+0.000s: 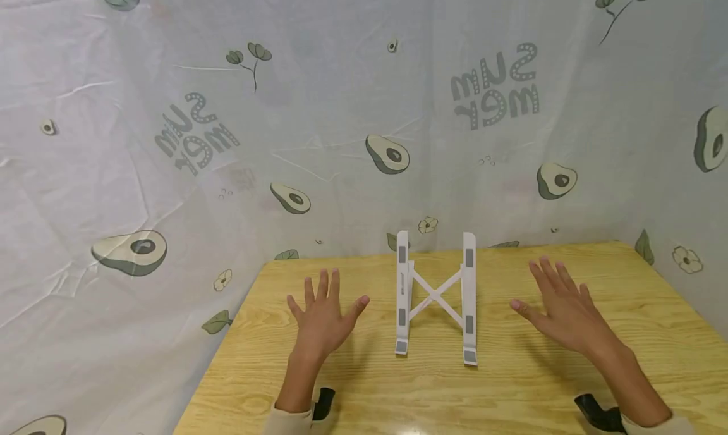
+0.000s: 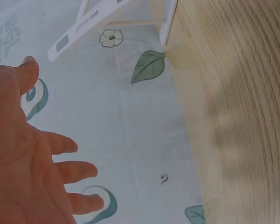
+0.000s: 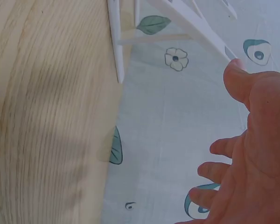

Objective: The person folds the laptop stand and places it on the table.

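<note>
A white folding laptop stand (image 1: pixel 402 277) stands unfolded on the wooden table, its two side rails joined by an X-shaped brace (image 1: pixel 435 294). Grey pads sit along the rails, and small lips turn up at the near ends. To the left of the stand, my left hand (image 1: pixel 323 321) is held over the table with fingers spread, holding nothing. My right hand (image 1: pixel 574 321) hovers on the other side, also spread and apart from the stand. Part of the stand (image 2: pixel 91 25) shows at the top of the left wrist view, and a rail (image 3: pixel 196 25) shows in the right wrist view.
The light wood table (image 1: pixel 512 397) ends at the back against a pale curtain (image 1: pixel 341 106) printed with avocados, leaves and lettering. The curtain also hangs along the left and right sides. Black straps (image 1: pixel 600 413) show at both wrists beside beige sleeves.
</note>
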